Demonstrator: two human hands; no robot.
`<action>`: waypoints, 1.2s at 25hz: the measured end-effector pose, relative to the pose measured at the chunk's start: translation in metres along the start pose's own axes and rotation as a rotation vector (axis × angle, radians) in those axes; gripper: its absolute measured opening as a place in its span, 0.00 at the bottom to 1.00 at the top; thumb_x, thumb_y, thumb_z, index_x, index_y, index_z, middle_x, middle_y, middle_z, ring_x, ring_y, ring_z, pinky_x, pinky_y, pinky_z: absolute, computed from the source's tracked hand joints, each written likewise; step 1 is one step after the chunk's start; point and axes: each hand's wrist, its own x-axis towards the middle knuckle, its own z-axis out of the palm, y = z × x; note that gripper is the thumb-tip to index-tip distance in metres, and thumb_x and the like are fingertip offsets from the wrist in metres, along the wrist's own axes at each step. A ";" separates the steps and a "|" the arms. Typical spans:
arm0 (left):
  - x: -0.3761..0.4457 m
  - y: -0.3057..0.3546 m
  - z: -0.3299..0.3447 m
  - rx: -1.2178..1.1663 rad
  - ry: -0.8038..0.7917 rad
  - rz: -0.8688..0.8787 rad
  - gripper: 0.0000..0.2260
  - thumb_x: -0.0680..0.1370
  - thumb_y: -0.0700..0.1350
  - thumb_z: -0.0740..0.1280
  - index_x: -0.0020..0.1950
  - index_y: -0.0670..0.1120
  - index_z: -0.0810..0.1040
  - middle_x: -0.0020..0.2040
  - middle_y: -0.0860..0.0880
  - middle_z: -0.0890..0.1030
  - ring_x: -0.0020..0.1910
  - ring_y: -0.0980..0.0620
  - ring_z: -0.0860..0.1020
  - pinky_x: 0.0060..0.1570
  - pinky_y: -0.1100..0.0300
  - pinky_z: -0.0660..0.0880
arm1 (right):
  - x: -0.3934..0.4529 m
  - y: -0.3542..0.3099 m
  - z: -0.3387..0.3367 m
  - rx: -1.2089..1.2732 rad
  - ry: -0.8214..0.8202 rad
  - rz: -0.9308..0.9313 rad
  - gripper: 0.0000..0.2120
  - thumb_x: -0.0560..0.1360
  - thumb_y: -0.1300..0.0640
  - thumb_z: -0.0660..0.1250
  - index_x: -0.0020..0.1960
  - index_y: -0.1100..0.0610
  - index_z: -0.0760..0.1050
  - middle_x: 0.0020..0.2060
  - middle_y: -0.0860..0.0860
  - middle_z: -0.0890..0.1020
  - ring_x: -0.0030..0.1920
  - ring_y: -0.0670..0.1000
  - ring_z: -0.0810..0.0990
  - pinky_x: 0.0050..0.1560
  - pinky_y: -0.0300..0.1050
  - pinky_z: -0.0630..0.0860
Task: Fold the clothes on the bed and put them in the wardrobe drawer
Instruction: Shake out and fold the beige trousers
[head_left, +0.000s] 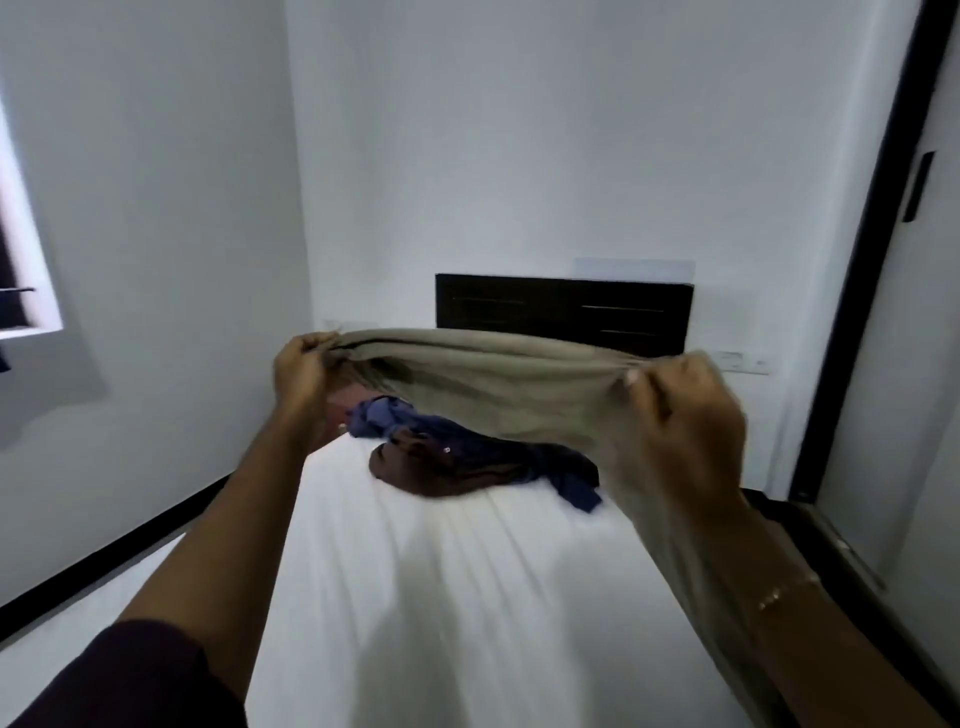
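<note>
So the person is holding a khaki-beige soft cloth garment (498, 384) up in the air over the bed, stretched out between both hands. The left hand (301, 374) is gripping one end with its fingers curled tight round a bunch of the fabric, and the right hand (685, 415) is pinching the other end, fingers folded over the edge with the thumb tucked under. From the right-hand fingers the rest of the garment is hanging down along the forearm toward the bottom of the frame.

Below and just beyond the fingers, a heap of unfolded clothes is lying on the white bed sheet (415, 597): a brown crumpled garment (415, 470), a dark navy garment (571, 483) spilling off to the right of it, and a lighter blue bunched piece (379, 415) nearer the left-hand fingers. They're all touching in one pile.

Past the fingers, the dark wooden headboard (563, 309) is standing against a white wall. A thin gold bracelet (784, 592) is sitting on the right wrist, and a dark purple sleeve (130, 680) is covering the left arm.
</note>
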 end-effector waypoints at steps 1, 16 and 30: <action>0.006 -0.005 -0.027 -0.086 0.073 -0.068 0.17 0.75 0.31 0.55 0.34 0.43 0.79 0.28 0.49 0.80 0.39 0.48 0.79 0.29 0.67 0.75 | -0.029 -0.023 0.011 0.046 -0.059 -0.107 0.11 0.75 0.56 0.61 0.37 0.59 0.75 0.33 0.56 0.74 0.32 0.54 0.72 0.31 0.44 0.66; -0.065 -0.195 -0.248 0.839 0.566 -0.543 0.21 0.78 0.44 0.59 0.69 0.40 0.58 0.61 0.37 0.74 0.59 0.36 0.74 0.58 0.49 0.70 | -0.336 -0.123 0.103 0.361 -1.069 -0.317 0.08 0.71 0.48 0.60 0.36 0.50 0.71 0.35 0.46 0.71 0.31 0.46 0.72 0.27 0.39 0.69; 0.042 -0.162 -0.364 0.504 0.539 -0.312 0.11 0.76 0.28 0.56 0.48 0.38 0.77 0.48 0.40 0.78 0.51 0.48 0.71 0.49 0.57 0.71 | -0.299 -0.238 0.203 0.398 -1.059 -0.345 0.08 0.66 0.61 0.73 0.43 0.55 0.77 0.37 0.54 0.76 0.33 0.55 0.78 0.30 0.41 0.71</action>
